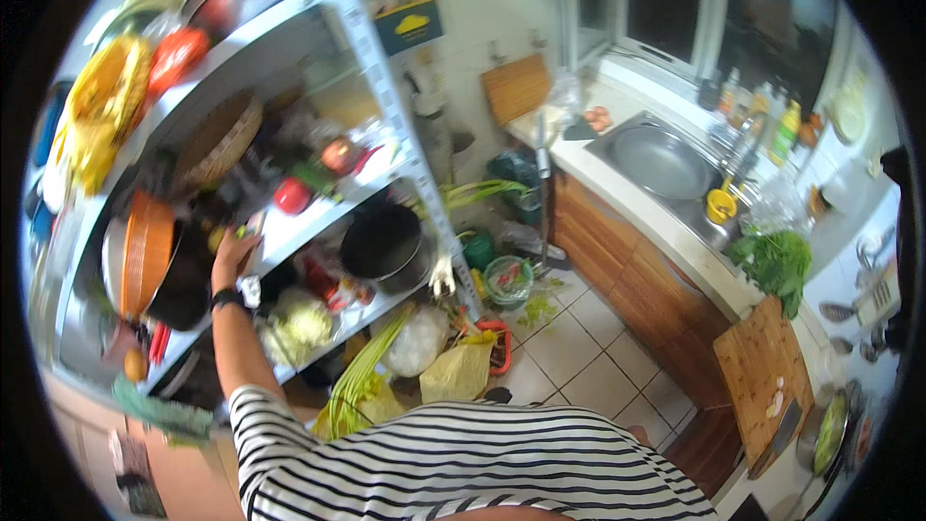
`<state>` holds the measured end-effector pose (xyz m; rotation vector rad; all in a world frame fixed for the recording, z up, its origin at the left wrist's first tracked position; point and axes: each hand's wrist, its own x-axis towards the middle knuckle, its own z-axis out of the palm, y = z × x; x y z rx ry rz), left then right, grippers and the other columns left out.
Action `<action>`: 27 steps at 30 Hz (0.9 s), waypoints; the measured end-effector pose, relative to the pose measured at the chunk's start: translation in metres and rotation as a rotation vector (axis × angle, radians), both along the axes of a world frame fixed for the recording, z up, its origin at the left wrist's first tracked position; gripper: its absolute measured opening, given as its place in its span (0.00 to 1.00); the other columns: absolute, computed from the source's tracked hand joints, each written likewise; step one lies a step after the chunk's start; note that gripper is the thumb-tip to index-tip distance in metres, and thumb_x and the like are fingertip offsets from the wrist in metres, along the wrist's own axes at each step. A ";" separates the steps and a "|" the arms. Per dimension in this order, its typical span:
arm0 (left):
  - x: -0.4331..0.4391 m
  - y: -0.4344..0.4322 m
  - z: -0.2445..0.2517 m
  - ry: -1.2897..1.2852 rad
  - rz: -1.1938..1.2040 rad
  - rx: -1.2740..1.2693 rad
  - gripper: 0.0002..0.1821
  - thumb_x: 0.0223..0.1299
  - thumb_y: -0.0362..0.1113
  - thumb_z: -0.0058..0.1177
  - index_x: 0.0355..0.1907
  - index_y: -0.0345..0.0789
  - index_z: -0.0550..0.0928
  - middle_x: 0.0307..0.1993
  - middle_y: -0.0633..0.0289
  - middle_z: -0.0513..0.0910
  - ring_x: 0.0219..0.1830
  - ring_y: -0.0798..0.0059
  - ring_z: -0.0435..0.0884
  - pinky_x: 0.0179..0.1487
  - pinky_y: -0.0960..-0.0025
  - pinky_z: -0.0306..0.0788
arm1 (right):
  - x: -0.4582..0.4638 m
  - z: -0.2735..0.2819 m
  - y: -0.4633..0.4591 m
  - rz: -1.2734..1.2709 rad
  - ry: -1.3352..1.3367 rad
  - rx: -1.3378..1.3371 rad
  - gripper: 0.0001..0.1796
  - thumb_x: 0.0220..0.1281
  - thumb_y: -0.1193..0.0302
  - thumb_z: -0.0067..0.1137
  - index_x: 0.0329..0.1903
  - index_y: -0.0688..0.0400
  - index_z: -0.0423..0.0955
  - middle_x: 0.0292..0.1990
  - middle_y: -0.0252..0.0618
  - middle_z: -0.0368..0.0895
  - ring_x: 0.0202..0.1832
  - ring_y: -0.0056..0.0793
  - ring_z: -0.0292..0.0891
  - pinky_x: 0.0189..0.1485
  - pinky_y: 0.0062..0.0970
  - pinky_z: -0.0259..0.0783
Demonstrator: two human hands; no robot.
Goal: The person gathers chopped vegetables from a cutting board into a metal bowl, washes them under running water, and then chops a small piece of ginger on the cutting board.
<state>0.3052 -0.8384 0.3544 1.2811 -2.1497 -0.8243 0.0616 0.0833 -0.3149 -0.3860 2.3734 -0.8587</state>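
Observation:
My left hand (235, 255) reaches onto the middle shelf of a metal rack (286, 235). Its fingertips are by a small yellow-green item (241, 232), too blurred to name; whether they grip it does not show. Left of the hand, an orange plastic basin (147, 253) stands tilted on its side among other bowls. A red tomato (292, 195) lies to the right on the same shelf, with a reddish onion-like vegetable (340, 156) farther along. Below the hand, a pale leafy cabbage (304, 329) and a dark pot (382, 242) sit on the lower shelf. My right hand is out of view.
Celery stalks (365, 369) stick out by the rack's foot. A green basket (508, 282) stands on the tiled floor (579, 347). Across the aisle are a steel sink (658, 163), leafy greens (774, 264), and a wooden cutting board (759, 362) bearing a cleaver (785, 427).

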 end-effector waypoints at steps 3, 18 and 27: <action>-0.002 -0.001 0.002 0.116 -0.015 0.120 0.30 0.45 0.37 0.66 0.51 0.33 0.68 0.27 0.63 0.78 0.23 0.76 0.75 0.23 0.70 0.68 | -0.020 0.037 -0.036 0.294 0.192 0.506 0.14 0.46 0.58 0.59 0.21 0.56 0.78 0.26 0.42 0.80 0.31 0.36 0.76 0.35 0.36 0.72; -0.004 -0.011 0.001 0.148 0.025 0.168 0.38 0.40 0.34 0.68 0.55 0.31 0.65 0.36 0.54 0.79 0.30 0.68 0.78 0.30 0.65 0.72 | -0.024 0.172 -0.166 0.042 -0.054 0.324 0.13 0.51 0.67 0.50 0.31 0.63 0.80 0.33 0.51 0.81 0.37 0.48 0.77 0.41 0.40 0.73; -0.006 -0.008 -0.001 0.074 0.073 0.059 0.43 0.37 0.42 0.70 0.57 0.26 0.66 0.42 0.52 0.77 0.36 0.66 0.77 0.37 0.65 0.72 | 0.013 0.138 -0.121 0.406 0.110 0.633 0.13 0.48 0.64 0.52 0.31 0.56 0.82 0.33 0.46 0.82 0.37 0.46 0.78 0.41 0.38 0.74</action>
